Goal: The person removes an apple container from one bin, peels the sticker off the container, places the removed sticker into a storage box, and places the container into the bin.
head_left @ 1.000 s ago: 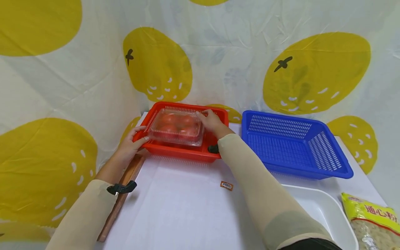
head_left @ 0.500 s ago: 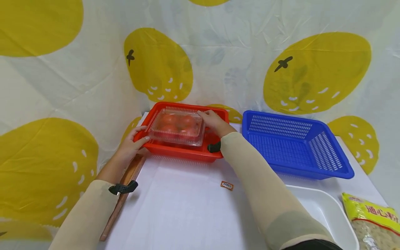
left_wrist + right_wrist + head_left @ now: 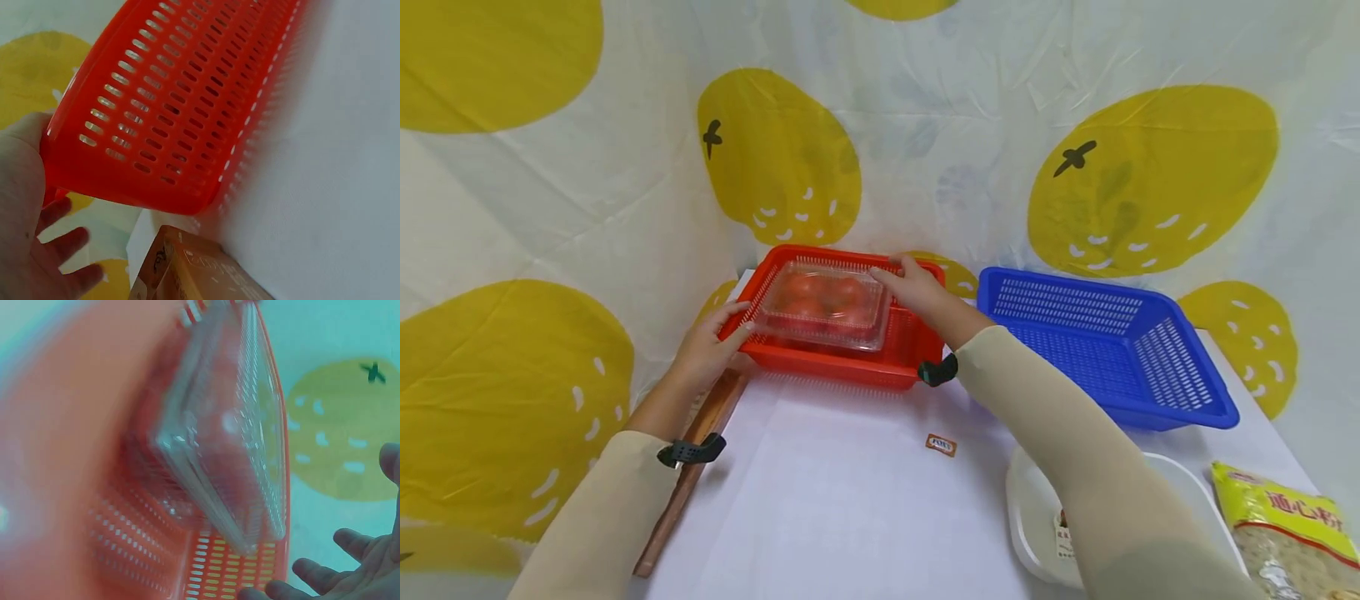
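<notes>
A clear plastic box [image 3: 823, 304] of round red fruit, seemingly tomatoes, lies tilted in the red basket [image 3: 850, 372] at the table's back left. My left hand [image 3: 703, 342] holds that basket's left front corner. In the left wrist view its thumb side meets the rim, while several fingers [image 3: 72, 244] spread loosely outside the wall. Over the basket's right part is my right hand [image 3: 921, 292], holding nothing. Its fingertips are near the box's far right corner in the head view. The right wrist view has its fingers [image 3: 315, 575] spread apart from the blurred box.
To the right stands a blue basket [image 3: 1075, 358]. A white tray [image 3: 1022, 517] holding a small labelled item is partly behind my right forearm. Also around are a yellow macaroni bag [image 3: 1285, 525], a small orange packet [image 3: 941, 445] and a long brown carton [image 3: 700, 467].
My right hand has come away from the plastic box, and its forearm has shifted right, revealing more of the white tray. Box and left hand stay about where they were.
</notes>
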The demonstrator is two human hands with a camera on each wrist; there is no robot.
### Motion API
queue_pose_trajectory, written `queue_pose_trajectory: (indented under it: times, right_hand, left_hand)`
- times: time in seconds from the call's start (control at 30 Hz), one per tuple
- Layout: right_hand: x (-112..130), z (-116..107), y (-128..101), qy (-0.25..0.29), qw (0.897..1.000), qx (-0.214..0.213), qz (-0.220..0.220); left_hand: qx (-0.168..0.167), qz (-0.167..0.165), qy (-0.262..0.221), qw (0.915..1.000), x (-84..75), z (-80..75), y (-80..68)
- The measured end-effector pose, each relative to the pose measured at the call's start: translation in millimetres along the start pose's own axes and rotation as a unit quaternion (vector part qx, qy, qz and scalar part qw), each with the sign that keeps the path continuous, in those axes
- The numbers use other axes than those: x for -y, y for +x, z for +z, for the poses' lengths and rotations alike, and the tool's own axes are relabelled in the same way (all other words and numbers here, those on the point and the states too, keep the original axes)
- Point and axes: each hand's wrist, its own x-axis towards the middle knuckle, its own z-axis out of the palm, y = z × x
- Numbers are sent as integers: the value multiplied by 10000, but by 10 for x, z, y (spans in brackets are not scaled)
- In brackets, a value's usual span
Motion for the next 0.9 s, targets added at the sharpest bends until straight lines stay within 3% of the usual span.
queue_pose_trajectory:
  times: [0.1,0.2,0.37,0.53,0.63,0.77,0.9]
  right_hand:
    - [-44,-16,-179,-521,9985,1,-185]
    - [-126,-7,-369,-993,9938,-40,-495]
    - [-307,49,-644,-1364,9863,-161,-918]
    - [-455,79,-864,-1734,9752,-216,-1361]
    - [-527,105,-986,-2321,9601,-271,-1537]
    - [-671,145,-1133,-3290,9281,-516,-1668]
    - [-845,134,-1277,-3919,9004,-864,-1678]
  left_hand:
    - [-152,479,688,9964,-30,20,44]
    - [-345,1034,1351,9848,-63,60,83]
    - [-530,1912,2383,9507,-147,114,77]
    - [-389,2339,2933,9262,-276,155,22]
    - [-298,2362,3197,9171,-328,182,-47]
    - [-153,2363,3549,9044,-375,236,-133]
    - [-7,2384,3759,8955,-411,285,-228]
